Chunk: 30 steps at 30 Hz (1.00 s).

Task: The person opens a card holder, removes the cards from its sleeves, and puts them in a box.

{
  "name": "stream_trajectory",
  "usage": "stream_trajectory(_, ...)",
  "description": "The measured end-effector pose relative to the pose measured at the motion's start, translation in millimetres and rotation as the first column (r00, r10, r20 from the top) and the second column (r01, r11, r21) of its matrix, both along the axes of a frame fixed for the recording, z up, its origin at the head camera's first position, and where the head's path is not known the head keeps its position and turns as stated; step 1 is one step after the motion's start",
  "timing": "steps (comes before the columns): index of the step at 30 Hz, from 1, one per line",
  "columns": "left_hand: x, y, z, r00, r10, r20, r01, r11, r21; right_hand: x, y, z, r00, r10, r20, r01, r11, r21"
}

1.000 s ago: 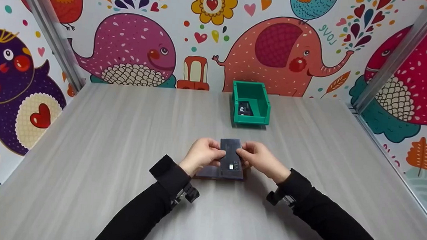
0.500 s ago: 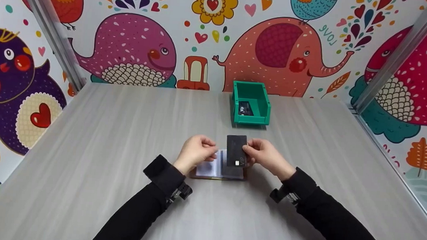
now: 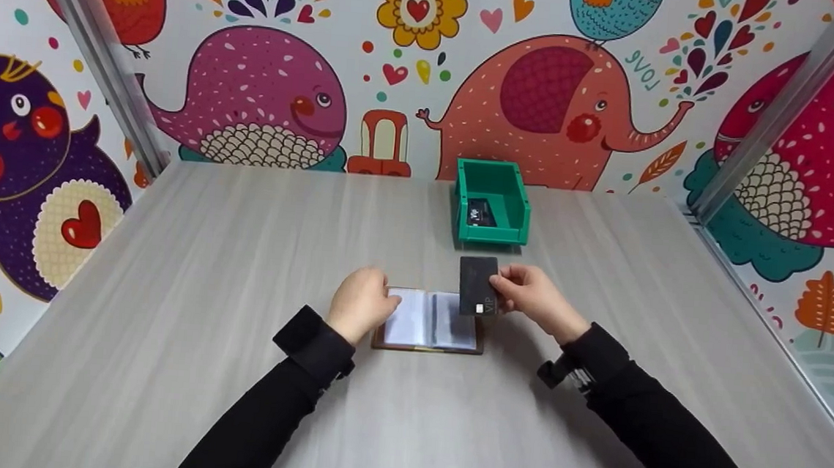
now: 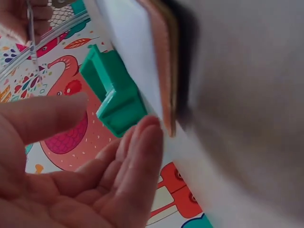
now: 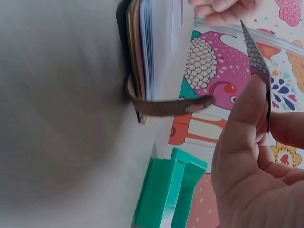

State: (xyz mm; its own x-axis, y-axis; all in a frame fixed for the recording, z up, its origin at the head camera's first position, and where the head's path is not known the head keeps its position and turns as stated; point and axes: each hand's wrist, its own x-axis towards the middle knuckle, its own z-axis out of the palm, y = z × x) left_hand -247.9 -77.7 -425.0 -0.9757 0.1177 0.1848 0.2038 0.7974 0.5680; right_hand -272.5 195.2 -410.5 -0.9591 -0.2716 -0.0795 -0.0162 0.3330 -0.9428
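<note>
A card holder (image 3: 405,318) lies spread on the table, its clear plastic sleeves facing up and its cover brown. My right hand (image 3: 533,299) pinches a black card (image 3: 477,282) marked VIP between thumb and fingers, above the holder's right page. In the right wrist view the card (image 5: 257,57) appears nearly edge-on. My left hand (image 3: 362,302) is at the holder's left edge. Seen from the left wrist, its thumb and fingers are apart with nothing between them. The fingertips (image 4: 151,124) come close to the cover's edge (image 4: 166,71); whether they touch I cannot tell.
A green bin (image 3: 492,234) stands behind the holder, near the patterned back wall, with a black card (image 3: 480,213) inside. From the holder's right side sticks up a brown strap (image 5: 166,107). Metal posts (image 3: 95,57) frame the walls.
The black card has come off the holder, moving up and right in my right hand. My left hand has let go of it and shifted left to the holder's edge.
</note>
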Motion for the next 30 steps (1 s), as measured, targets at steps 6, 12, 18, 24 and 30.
stream_trajectory(6,0.8,-0.8,-5.4,1.0,-0.001,0.02,0.002,0.998,-0.059,-9.0,8.1,1.4,1.0,-0.015,-0.001,0.015,1.0,0.006)
stream_trajectory(12,0.8,-1.2,-11.0,1.0,-0.008,0.028,0.011,0.996,-0.091,-18.9,13.7,1.8,0.998,-0.06,-0.011,0.06,0.998,0.013)
stream_trajectory(18,1.4,0.2,-13.2,0.999,-0.044,0.025,0.046,0.991,-0.127,-27.7,16.1,2.4,0.994,-0.106,-0.005,0.106,0.994,0.03)
stream_trajectory(24,1.4,2.4,-15.7,0.999,-0.036,0.01,0.037,0.986,-0.163,-40.3,18.4,3.1,0.99,-0.139,0.001,0.139,0.99,0.035)
stream_trajectory(30,2.5,4.4,-15.3,1.0,-0.027,0.008,0.028,0.984,-0.178,-55.0,16.3,4.5,0.982,-0.187,0.01,0.187,0.982,-0.007)
